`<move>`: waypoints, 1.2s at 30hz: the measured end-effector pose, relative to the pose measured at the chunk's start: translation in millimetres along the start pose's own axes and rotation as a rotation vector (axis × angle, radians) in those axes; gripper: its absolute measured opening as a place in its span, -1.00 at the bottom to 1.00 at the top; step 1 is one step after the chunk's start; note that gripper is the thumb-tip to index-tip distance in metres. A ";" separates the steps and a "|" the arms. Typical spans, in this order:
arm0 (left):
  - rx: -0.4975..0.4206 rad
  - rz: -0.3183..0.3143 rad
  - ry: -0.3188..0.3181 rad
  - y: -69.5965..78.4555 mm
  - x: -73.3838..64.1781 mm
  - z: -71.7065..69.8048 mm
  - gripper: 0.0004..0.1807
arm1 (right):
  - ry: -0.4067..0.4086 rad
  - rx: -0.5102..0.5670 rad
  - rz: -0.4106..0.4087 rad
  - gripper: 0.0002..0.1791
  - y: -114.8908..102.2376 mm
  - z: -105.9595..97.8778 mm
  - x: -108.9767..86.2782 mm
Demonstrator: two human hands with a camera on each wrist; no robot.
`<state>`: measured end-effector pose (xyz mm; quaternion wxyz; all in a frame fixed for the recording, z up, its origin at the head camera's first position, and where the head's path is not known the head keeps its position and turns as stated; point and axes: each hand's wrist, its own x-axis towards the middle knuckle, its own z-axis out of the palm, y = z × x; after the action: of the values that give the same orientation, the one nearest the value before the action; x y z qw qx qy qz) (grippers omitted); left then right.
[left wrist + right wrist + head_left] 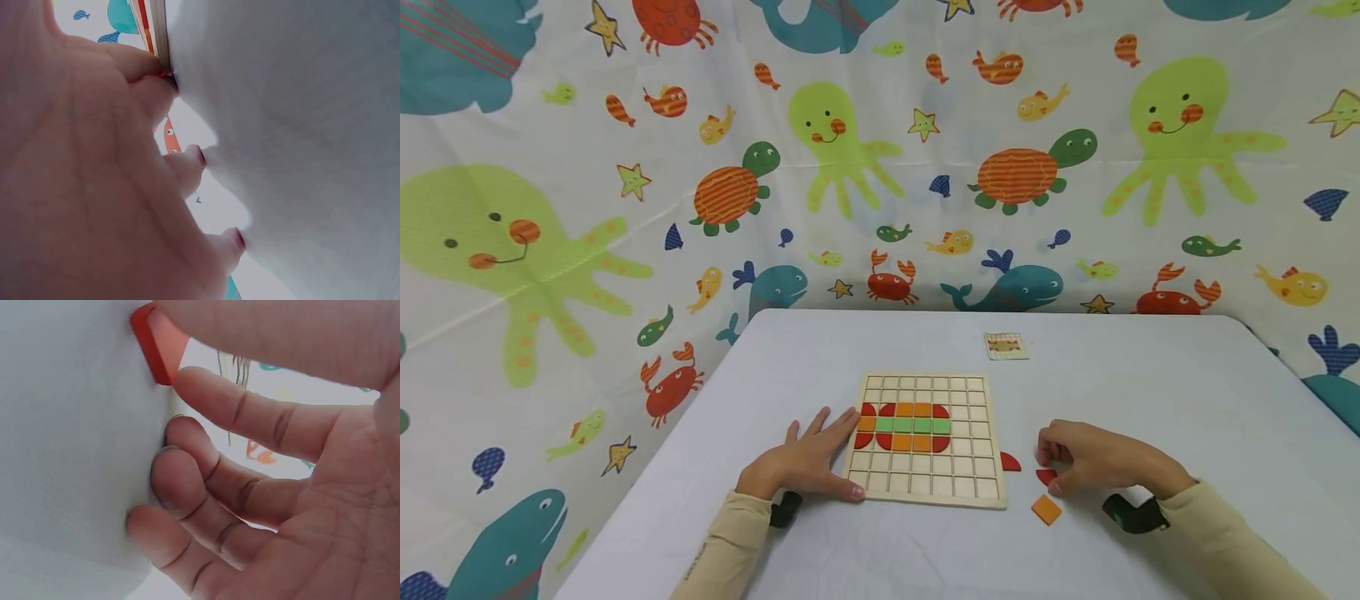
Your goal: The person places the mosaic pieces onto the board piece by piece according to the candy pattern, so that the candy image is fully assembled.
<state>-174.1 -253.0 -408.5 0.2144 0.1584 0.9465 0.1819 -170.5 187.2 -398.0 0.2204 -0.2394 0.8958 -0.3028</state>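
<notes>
A square wooden grid board [964, 488] lies on the table, with red quarter-round, orange square and green square tiles [913, 425] in its left and middle cells. My left hand [807, 463] rests at the board's left edge, fingers spread, the thumb by its lower left corner. To the right of the board, my right hand [1097, 456] pinches a red tile [159, 347] between thumb and index finger, down at the tabletop. Its other fingers are bent. Another red quarter-round tile [1011, 462] lies against the board's right edge. Below the right hand is a loose orange square tile [1046, 509].
A small pattern card [1006, 346] lies behind the board on the white table [1120, 367]. A cloth [880, 233] printed with sea animals hangs behind and to the left of the table. Both forearms wear beige sleeves and dark wrist cameras.
</notes>
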 end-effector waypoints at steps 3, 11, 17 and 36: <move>0.004 0.001 -0.002 1.2 -0.4 -1.3 0.37 | 0.011 -0.018 -0.010 -0.68 2.1 1.9 -0.4; 0.002 0.001 0.009 1.7 -2.2 -1.0 0.36 | 0.043 -0.046 -0.093 -0.87 5.5 1.3 0.5; -0.001 0.002 0.011 1.1 -2.3 -0.6 0.36 | 0.099 -0.086 -0.117 -0.89 4.6 -5.3 8.6; -0.002 0.009 0.011 0.7 -0.6 0.9 0.36 | 0.174 0.085 -0.159 -0.87 -20.4 -23.9 72.4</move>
<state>-173.1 -252.3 -408.7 0.2086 0.1616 0.9467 0.1845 -234.4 142.6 -385.7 0.1270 -0.2727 0.8762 -0.3764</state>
